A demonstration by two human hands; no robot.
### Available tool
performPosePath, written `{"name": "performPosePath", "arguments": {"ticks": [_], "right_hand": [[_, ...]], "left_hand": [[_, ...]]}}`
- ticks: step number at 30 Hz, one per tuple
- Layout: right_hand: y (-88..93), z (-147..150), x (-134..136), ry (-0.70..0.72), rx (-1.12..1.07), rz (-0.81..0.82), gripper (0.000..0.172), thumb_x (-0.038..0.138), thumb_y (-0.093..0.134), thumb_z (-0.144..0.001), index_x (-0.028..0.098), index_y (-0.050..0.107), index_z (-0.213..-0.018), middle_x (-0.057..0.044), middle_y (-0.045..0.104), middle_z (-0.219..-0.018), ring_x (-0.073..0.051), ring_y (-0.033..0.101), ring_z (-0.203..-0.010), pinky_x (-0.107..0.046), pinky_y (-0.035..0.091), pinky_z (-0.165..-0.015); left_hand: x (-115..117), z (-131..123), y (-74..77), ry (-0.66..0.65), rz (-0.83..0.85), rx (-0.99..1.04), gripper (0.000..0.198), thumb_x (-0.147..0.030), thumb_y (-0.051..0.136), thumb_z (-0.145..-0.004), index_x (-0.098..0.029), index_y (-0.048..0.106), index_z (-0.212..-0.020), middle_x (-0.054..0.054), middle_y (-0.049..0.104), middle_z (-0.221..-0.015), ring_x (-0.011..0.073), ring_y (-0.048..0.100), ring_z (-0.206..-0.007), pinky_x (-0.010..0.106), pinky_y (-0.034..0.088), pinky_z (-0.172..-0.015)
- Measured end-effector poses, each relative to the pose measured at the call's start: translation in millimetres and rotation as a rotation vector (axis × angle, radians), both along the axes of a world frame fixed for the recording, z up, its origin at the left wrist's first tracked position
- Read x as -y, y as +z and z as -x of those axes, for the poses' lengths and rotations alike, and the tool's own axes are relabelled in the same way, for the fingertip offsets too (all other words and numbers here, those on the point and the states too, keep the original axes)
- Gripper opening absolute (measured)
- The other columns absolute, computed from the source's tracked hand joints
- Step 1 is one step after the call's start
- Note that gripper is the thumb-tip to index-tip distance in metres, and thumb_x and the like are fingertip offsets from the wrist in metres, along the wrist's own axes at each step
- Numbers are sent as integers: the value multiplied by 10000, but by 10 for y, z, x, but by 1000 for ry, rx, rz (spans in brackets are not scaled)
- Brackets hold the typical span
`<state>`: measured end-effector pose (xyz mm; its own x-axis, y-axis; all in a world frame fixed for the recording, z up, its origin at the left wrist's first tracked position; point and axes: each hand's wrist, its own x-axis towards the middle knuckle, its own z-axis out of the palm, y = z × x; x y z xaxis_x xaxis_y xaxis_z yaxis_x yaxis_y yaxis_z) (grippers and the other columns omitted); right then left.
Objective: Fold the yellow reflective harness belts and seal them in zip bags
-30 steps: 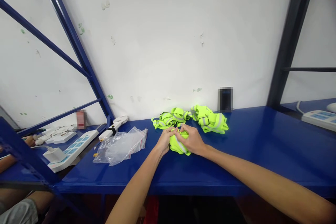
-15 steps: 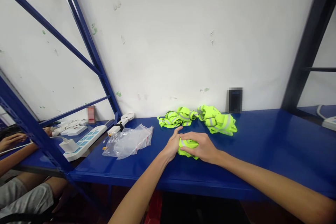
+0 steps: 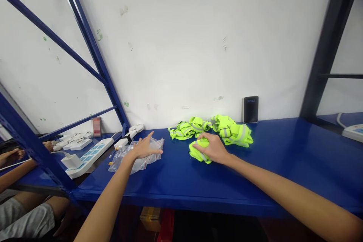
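Head view: left fingers (image 3: 148, 138) apart over bags (image 3: 141, 164), contact unclear; right fingers (image 3: 203, 136) tight round bundle (image 3: 201, 156), straps (image 3: 235, 134) beyond

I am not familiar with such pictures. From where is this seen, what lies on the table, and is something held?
There is no machine: a camera on the person's head looks forward and down at two bare hands. The right hand holds a crumpled yellow-green bundle on the blue table. The left hand, fingers spread, is over clear plastic bags; whether it touches them, I cannot tell. Farther back lie more yellow-green straps, near a dark device by the wall.
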<state>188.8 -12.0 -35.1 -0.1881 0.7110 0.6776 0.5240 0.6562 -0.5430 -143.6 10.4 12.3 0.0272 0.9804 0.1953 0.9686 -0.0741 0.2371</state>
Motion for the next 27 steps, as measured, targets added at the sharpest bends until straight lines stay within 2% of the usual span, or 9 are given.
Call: {"name": "performPosePath", "arguments": {"ticks": [2,3,6,8,12,15,17,22,27], "right_hand": [[40,20,-14,-24,-33,32,267,473,661,-757,215,638,-821,-29,706,-831,-230,648,-787,-349,458,-769],[65,26,-19,-41,-55,48,282,485,662,-751,211,641,-817,-26,699,-804,-226,641,-759,-345,453,-753],[165,37,-41,-98,-182,99,332,515,675,-723,196,643,-812,-11,664,-727,-209,606,-696,-327,435,-706],[254,53,-62,-102,-301,142,356,525,682,-709,185,640,-805,-2,643,-699,-205,593,-700,-315,426,-689],[420,125,-86,53,-567,318,358,518,707,-684,176,620,-745,-10,656,-703,-203,610,-705,-298,448,-651],[454,167,-90,195,-724,530,343,482,734,-669,176,641,-793,-58,710,-779,-230,655,-714,-317,496,-623],[423,167,-105,194,-758,597,344,457,738,-667,170,663,-843,-91,729,-826,-252,674,-728,-332,515,-614],[302,109,-182,-97,-678,418,353,479,739,-631,165,668,-775,-81,717,-775,-268,666,-784,-318,498,-619],[257,79,-159,8,-725,465,315,466,719,-657,173,642,-743,-62,706,-757,-242,656,-728,-299,484,-585]], "left_hand": [[-36,-11,-71,-11,76,-57,1076,-712,666,-588,-250,271,-1476,202,456,-1418,471,345,-1332,636,253,-1023],[-27,-68,-96,-25,48,-82,1049,-700,642,-633,-253,233,-1490,202,468,-1403,455,361,-1327,648,237,-1026],[107,-365,-90,-106,-242,-130,943,-632,597,-733,-253,198,-1498,178,482,-1367,384,409,-1303,628,200,-1069],[248,-595,-36,-251,-398,-156,921,-598,612,-743,-260,201,-1494,149,453,-1391,340,394,-1317,590,164,-1112],[440,-976,30,-487,-534,-189,1011,-565,672,-711,-239,139,-1507,144,389,-1449,309,359,-1348,545,109,-1156],[440,-1164,-18,-578,-563,-187,1056,-560,695,-698,-213,115,-1510,163,382,-1456,314,352,-1355,543,102,-1162],[406,-1266,-80,-614,-551,-177,1069,-566,696,-698,-211,101,-1512,170,381,-1459,318,342,-1361,550,119,-1157],[318,-1488,-220,-644,-536,-160,979,-573,635,-760,-218,118,-1512,175,347,-1487,317,310,-1385,560,125,-1151],[236,-1545,-229,-649,-479,-129,1021,-590,669,-719,-200,145,-1503,185,336,-1499,333,297,-1395,547,147,-1149]]}}
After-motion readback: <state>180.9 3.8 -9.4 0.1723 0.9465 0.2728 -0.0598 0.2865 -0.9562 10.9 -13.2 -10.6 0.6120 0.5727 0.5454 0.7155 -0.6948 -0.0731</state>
